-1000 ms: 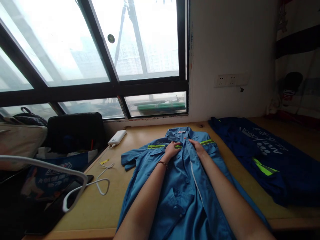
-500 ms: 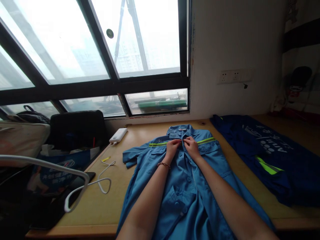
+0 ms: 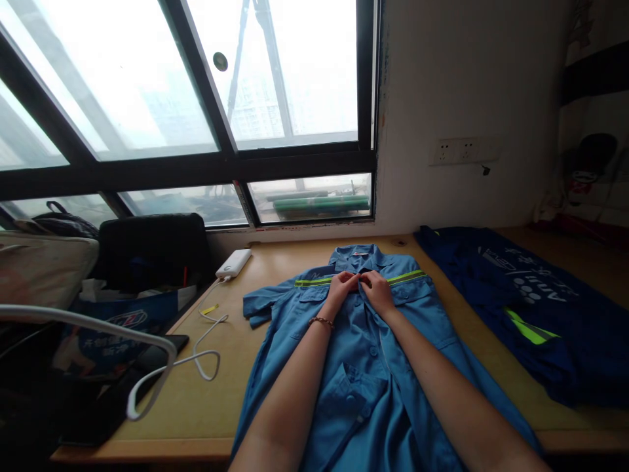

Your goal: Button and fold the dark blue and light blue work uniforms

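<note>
Tugging unevenly could, I judge, skew the front edges of the blue shirt (image 3: pixel 373 367) or rumple its chest — it lies flat on the table (image 3: pixel 216 406), collar toward 12 o'clock. The left hand (image 3: pixel 343 286) and right hand (image 3: pixel 377 288) meet just below the collar, fingers pinched narrowly on the cloth, both forearms stretched straight forward.

Left hand (image 3: pixel 341 288) and right hand (image 3: pixel 379 290), a second ago flat and apart on the light-blue work shirt (image 3: pixel 373 373), now meet, fingertips pinching the placket between them.
</note>
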`<state>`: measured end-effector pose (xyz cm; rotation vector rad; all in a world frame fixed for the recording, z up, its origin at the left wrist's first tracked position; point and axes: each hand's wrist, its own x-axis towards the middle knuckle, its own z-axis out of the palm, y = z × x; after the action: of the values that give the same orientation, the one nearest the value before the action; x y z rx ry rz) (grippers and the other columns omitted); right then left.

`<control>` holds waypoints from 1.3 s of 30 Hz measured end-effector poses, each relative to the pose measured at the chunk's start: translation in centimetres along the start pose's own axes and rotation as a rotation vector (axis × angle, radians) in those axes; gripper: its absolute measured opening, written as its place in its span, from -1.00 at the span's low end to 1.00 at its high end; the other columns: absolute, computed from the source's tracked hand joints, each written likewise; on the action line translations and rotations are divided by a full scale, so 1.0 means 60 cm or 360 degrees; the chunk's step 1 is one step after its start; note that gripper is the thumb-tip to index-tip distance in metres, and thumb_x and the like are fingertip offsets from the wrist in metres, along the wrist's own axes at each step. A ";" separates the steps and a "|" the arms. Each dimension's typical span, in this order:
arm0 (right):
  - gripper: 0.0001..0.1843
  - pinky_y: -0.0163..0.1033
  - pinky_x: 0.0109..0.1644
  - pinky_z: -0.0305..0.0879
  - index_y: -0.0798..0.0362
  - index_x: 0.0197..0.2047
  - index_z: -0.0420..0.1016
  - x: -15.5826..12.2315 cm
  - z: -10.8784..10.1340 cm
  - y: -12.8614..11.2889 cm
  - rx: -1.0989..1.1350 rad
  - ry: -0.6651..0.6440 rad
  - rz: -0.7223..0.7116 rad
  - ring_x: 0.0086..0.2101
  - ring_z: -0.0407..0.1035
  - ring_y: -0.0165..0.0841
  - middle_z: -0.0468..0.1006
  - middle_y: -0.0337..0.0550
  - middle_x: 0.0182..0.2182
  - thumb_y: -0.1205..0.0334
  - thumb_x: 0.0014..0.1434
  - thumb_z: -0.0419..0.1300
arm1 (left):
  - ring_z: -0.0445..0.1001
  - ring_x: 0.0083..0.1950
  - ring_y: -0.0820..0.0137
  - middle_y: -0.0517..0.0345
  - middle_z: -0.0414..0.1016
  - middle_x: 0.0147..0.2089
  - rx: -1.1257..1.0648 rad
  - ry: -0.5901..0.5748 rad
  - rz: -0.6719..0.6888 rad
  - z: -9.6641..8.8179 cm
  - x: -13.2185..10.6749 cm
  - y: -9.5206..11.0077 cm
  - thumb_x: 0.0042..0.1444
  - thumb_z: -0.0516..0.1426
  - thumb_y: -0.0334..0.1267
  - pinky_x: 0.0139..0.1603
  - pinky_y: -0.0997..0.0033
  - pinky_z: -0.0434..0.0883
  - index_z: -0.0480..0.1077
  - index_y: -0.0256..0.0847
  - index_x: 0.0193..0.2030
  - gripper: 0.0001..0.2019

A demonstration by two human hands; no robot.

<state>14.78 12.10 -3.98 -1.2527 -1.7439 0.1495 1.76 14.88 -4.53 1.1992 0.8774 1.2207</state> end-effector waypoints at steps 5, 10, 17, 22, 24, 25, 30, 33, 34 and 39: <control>-0.89 -0.27 -0.22 0.21 0.06 -0.37 0.36 -0.001 0.002 -0.002 -0.0073 -0.0055 -0.0006 -0.33 0.26 -0.35 0.37 -0.17 -0.41 0.40 -0.01 0.07 | 0.39 -0.51 0.51 0.21 0.39 -0.56 0.0153 0.0129 0.0026 0.002 0.008 -0.009 -0.25 0.25 -0.24 -0.44 0.52 0.37 0.34 -0.33 -0.52 -0.78; -0.89 -0.26 -0.24 0.22 0.05 -0.36 0.34 -0.001 0.008 0.003 -0.0017 -0.0029 0.0030 -0.34 0.27 -0.35 0.36 -0.20 -0.41 0.38 -0.03 0.09 | 0.39 -0.53 0.52 0.25 0.37 -0.55 -0.0068 0.0177 -0.0079 -0.001 0.008 -0.012 -0.25 0.25 -0.32 -0.45 0.50 0.38 0.30 -0.30 -0.43 -0.76; -0.75 -0.24 -0.21 0.25 0.04 -0.23 0.37 -0.001 0.004 -0.001 0.0152 0.0083 0.0013 -0.32 0.28 -0.34 0.36 -0.17 -0.32 0.34 -0.05 0.12 | 0.38 -0.54 0.53 0.28 0.34 -0.55 -0.0246 0.0153 -0.0108 -0.006 0.010 -0.015 -0.27 0.26 -0.33 -0.47 0.53 0.36 0.21 -0.27 -0.37 -0.67; -0.65 -0.27 -0.16 0.23 0.01 -0.17 0.44 -0.001 0.002 0.000 0.0188 0.0067 -0.0031 -0.27 0.28 -0.36 0.36 -0.14 -0.28 0.43 0.05 -0.06 | 0.38 -0.53 0.54 0.30 0.33 -0.55 -0.0272 0.0135 -0.0083 -0.007 0.012 -0.020 -0.29 0.27 -0.29 -0.45 0.52 0.36 0.19 -0.25 -0.34 -0.62; -0.59 -0.27 -0.14 0.22 -0.01 -0.16 0.46 -0.001 0.005 0.005 0.0160 0.0046 -0.0025 -0.26 0.28 -0.36 0.36 -0.14 -0.27 0.47 0.05 -0.09 | 0.37 -0.53 0.54 0.30 0.33 -0.55 -0.0266 0.0136 -0.0076 -0.006 0.012 -0.021 -0.30 0.28 -0.28 -0.45 0.51 0.35 0.19 -0.25 -0.33 -0.60; -0.57 -0.27 -0.13 0.22 -0.02 -0.14 0.46 -0.001 0.007 0.008 0.0138 0.0032 -0.0018 -0.25 0.27 -0.36 0.36 -0.14 -0.27 0.48 0.04 -0.10 | 0.37 -0.53 0.54 0.30 0.33 -0.55 -0.0262 0.0135 -0.0069 -0.006 0.012 -0.022 -0.31 0.28 -0.28 -0.45 0.52 0.35 0.18 -0.25 -0.33 -0.60; -0.50 -0.27 -0.13 0.22 -0.04 -0.07 0.43 0.000 0.019 0.025 0.0013 -0.0035 0.0044 -0.25 0.27 -0.35 0.35 -0.12 -0.28 0.51 -0.03 -0.07 | 0.32 -0.58 0.59 0.34 0.31 -0.56 -0.0241 0.0085 -0.0001 -0.004 0.010 -0.019 -0.33 0.28 -0.31 -0.51 0.58 0.29 0.19 -0.25 -0.33 -0.59; -0.50 -0.27 -0.11 0.21 -0.03 -0.10 0.46 0.003 0.022 0.034 0.0092 -0.0081 0.0172 -0.25 0.28 -0.35 0.38 -0.11 -0.28 0.52 -0.06 -0.06 | 0.29 -0.60 0.60 0.36 0.30 -0.59 -0.0174 0.0054 0.0061 -0.004 0.006 -0.015 -0.33 0.28 -0.30 -0.53 0.60 0.26 0.20 -0.25 -0.32 -0.59; -0.51 -0.27 -0.10 0.21 -0.02 -0.12 0.47 0.006 0.021 0.036 0.0169 -0.0098 0.0247 -0.25 0.29 -0.36 0.39 -0.12 -0.28 0.52 -0.07 -0.05 | 0.30 -0.60 0.59 0.35 0.31 -0.58 -0.0149 0.0040 0.0075 -0.004 0.005 -0.014 -0.33 0.28 -0.29 -0.52 0.59 0.27 0.20 -0.25 -0.31 -0.58; -0.64 -0.27 -0.20 0.28 0.08 -0.20 0.48 0.019 0.007 0.039 0.0374 -0.0075 0.0597 -0.36 0.36 -0.39 0.48 -0.16 -0.34 0.37 -0.01 -0.06 | 0.41 -0.49 0.47 0.23 0.40 -0.52 0.0005 -0.0056 0.0112 -0.005 0.009 -0.015 -0.25 0.26 -0.22 -0.43 0.51 0.33 0.23 -0.26 -0.24 -0.59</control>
<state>15.99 14.24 -4.85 -1.3950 -1.4648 0.5894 1.77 15.50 -5.38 1.2600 0.8173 1.2514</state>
